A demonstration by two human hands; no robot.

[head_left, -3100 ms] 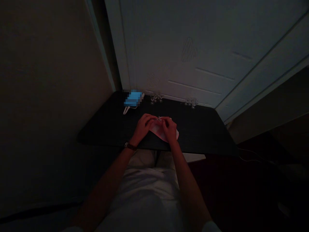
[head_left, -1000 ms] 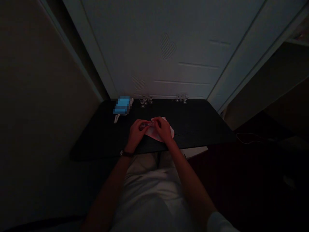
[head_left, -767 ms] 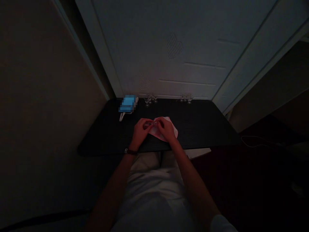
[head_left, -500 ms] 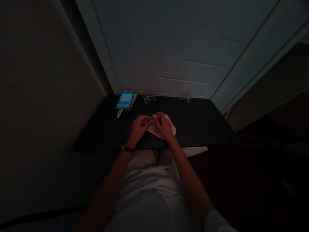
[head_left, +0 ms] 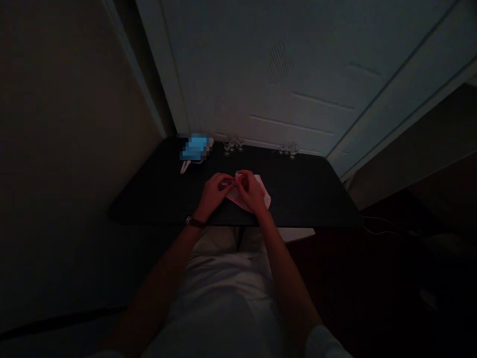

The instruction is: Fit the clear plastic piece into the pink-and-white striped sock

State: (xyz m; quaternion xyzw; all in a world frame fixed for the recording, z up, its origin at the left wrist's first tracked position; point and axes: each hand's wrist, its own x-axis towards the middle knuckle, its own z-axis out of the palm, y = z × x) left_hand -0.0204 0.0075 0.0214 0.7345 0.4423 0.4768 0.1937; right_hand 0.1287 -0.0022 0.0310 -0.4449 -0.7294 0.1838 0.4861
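At the cloth's (head_left: 237,198) left edge, the left hand (head_left: 212,192) grips a clear piece (head_left: 225,184). The right hand (head_left: 253,192) pinches cloth. Better press gently.

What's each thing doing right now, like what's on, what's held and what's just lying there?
Left hand: curled around the small clear object
Small clear object: held; too dark for details
Right hand: closed on the pale sheet
Pale sheet: partly bunched, partly spread out
Blue screen: lit, its picture blurred
Wristband: worn behind the left hand
Clear clusters: resting along the back of the black table
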